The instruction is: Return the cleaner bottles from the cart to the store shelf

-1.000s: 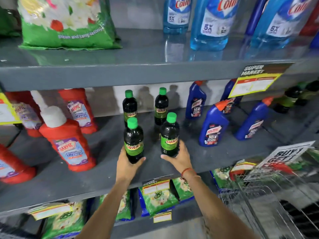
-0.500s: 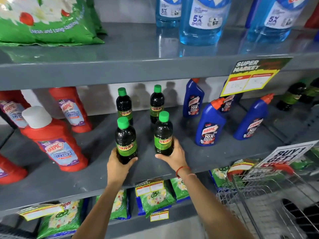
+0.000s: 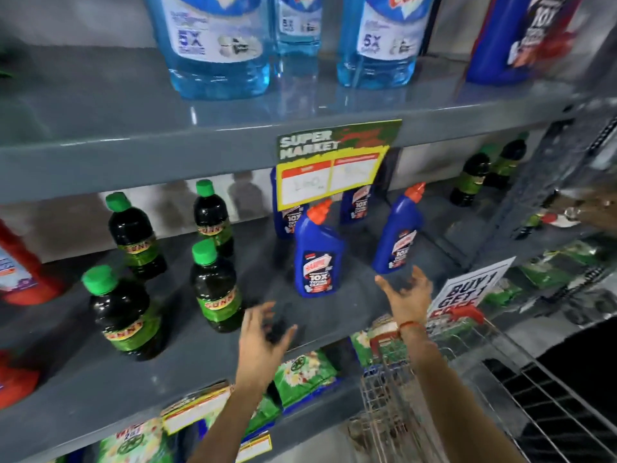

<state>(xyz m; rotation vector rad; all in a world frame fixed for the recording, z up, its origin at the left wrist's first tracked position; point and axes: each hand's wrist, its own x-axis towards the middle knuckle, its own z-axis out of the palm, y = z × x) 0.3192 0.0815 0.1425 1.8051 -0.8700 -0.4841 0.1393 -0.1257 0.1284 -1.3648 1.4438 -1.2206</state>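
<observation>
Several dark cleaner bottles with green caps stand upright on the grey middle shelf [image 3: 317,315]. The two front ones are the left bottle [image 3: 122,312] and the right bottle [image 3: 217,289]; two more stand behind them, one at the back left [image 3: 133,235] and one at the back right [image 3: 212,215]. My left hand [image 3: 263,339] hovers open to the right of the front bottles, touching none. My right hand [image 3: 407,295] is open too, fingers spread, just below a blue toilet cleaner bottle [image 3: 397,232]. The wire cart [image 3: 434,396] is at the lower right.
Another blue bottle [image 3: 317,252] stands mid-shelf, with more behind a yellow price tag [image 3: 334,162]. Red bottles [image 3: 20,269] are at the far left. Big light-blue bottles [image 3: 217,45] fill the top shelf. Green packets [image 3: 303,372] lie on the lower shelf. A "Buy 1 Get 1" sign [image 3: 467,289] hangs by the cart.
Both hands have let go of the two front dark bottles, which now stand on the shelf. The hands moved right and opened; the view swung right toward the cart.
</observation>
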